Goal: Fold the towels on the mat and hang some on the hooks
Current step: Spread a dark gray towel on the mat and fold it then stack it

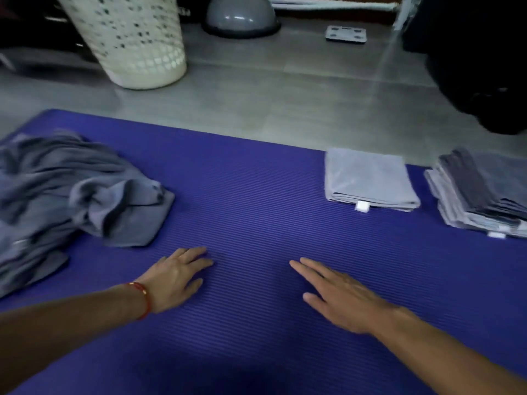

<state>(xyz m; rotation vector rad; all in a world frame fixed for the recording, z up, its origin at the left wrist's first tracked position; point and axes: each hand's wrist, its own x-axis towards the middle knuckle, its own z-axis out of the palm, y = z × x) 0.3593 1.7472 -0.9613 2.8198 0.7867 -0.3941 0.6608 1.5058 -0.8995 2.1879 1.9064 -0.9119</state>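
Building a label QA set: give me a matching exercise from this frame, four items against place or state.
Column A:
1. unfolded towel pile
2. single folded towel
3. laundry basket
4. left hand

Column B:
a. standing on the grey floor beyond the mat
b. crumpled at the mat's left side
c. wearing a red wrist band, holding nothing
d. flat on the mat, just left of the folded stack

Pairs: 1-b, 2-d, 3-a, 4-c
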